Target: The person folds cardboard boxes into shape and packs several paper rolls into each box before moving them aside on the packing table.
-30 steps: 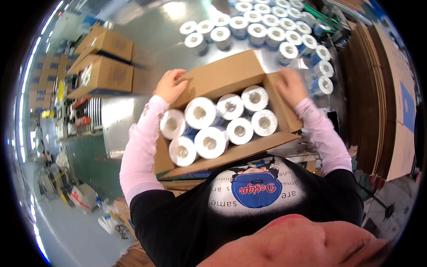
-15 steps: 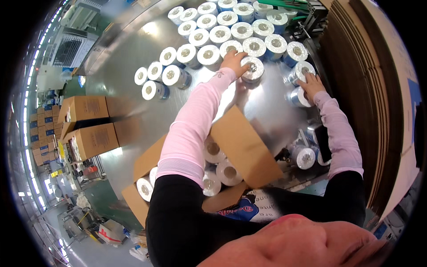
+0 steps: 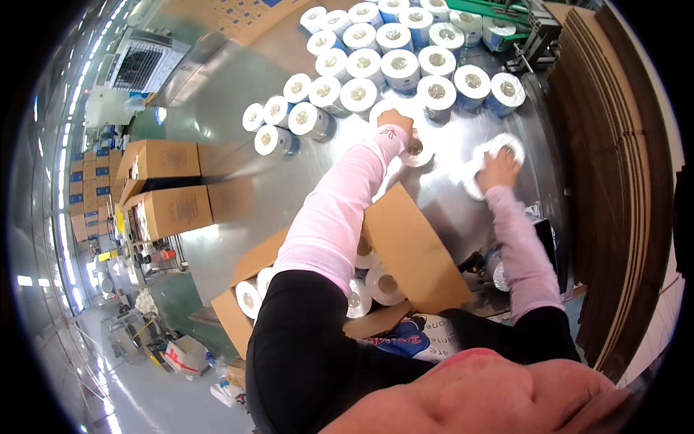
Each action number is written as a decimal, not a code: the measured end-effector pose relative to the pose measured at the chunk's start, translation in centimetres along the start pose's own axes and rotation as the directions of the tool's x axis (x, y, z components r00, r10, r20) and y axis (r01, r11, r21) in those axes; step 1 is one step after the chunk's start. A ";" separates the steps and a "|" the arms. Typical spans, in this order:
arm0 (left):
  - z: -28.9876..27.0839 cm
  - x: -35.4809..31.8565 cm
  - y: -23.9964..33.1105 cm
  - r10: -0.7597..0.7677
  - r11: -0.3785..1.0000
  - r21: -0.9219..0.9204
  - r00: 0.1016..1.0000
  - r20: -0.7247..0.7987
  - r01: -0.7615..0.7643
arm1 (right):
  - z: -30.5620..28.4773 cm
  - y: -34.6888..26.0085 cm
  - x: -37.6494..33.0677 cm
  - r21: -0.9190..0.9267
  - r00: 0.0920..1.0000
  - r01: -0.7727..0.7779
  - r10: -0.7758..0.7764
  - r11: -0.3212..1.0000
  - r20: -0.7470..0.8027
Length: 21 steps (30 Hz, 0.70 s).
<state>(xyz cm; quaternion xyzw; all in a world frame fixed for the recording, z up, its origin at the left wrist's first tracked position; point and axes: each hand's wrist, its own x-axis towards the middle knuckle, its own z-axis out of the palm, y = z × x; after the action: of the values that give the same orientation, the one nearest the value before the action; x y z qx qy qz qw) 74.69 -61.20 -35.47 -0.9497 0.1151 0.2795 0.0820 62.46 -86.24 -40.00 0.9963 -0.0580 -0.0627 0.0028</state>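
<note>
Stretched over the metal table, my left hand is closed on two wrapped paper rolls, a far one and a near one partly under my wrist. My right hand grips a pair too: one paper roll at its far side and another at its left, both blurred. Beyond my hands stand several white rolls with blue sides in a loose cluster. Close to my body an open cardboard box holds several rolls; my left forearm hides part of it.
Two filled cartons stand at the table's left side. Stacked flat cardboard lines the right. A green-railed machine part is at the far right; a dark device sits by my right forearm.
My left hand has drawn two rolls nearer, away from the cluster. My right hand has pulled its two rolls leftward and nearer, off the table's right edge. The view has shifted slightly.
</note>
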 end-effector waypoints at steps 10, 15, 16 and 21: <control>-1.9 -17.4 -12.4 -0.274 -0.016 -0.850 0.820 -0.503 -0.527 | 1.9 -4.9 -11.0 0.543 0.968 0.234 -0.245 0.806 -0.054; -2.2 -37.2 -12.8 0.042 -0.357 -0.698 0.735 -0.676 -0.621 | -12.3 -1.6 -2.1 0.987 0.886 -0.060 -0.462 -0.151 -0.017; 0.4 -38.9 -13.7 0.085 -0.175 -0.719 0.717 -0.692 -0.673 | -16.4 -2.7 -2.6 0.974 0.796 -0.053 -0.598 -0.220 -0.092; 0.3 -48.8 -10.3 0.024 0.769 -0.573 0.909 -0.417 -0.283 | -28.1 -10.5 -10.4 0.819 0.152 0.557 -0.954 -0.134 -0.259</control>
<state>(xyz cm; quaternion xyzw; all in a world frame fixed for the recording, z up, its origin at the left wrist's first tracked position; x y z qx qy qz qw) 37.37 -42.78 -7.91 -0.9457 0.1093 0.1153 -0.2834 56.92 -74.62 -10.93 0.6387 0.5446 -0.2394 -0.4880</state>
